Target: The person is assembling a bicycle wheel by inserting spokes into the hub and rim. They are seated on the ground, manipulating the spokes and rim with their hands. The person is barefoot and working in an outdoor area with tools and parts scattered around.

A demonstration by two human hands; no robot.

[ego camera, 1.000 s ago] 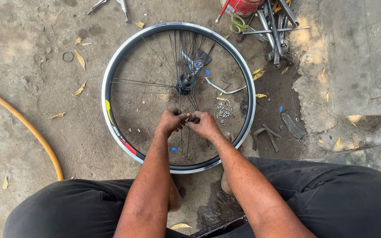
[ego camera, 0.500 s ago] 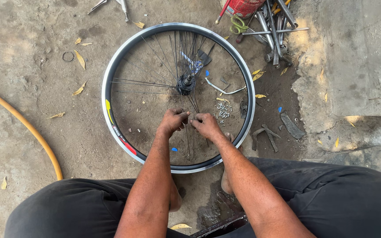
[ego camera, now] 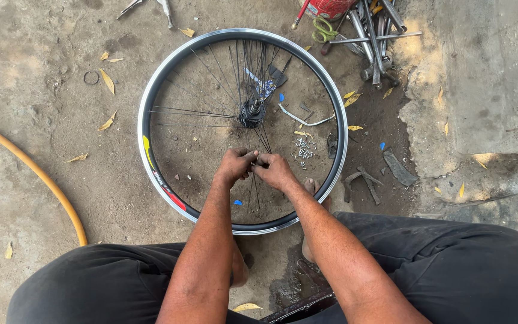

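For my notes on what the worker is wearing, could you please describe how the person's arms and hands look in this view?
Both arms are bare from the hands up to the bottom edge of the picture, with no sleeves in view. The left hand and the right hand wear no gloves, and no rings, watch or wristband can be seen. Below them, the legs are covered by dark trousers.

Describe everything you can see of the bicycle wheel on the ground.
The bicycle wheel lies flat on the dirt, without a tyre: a silvery metal rim with black inner face and red and yellow stickers. Thin dark spokes fan from the black hub, leaving many gaps. The left hand and right hand pinch spokes near the hub.
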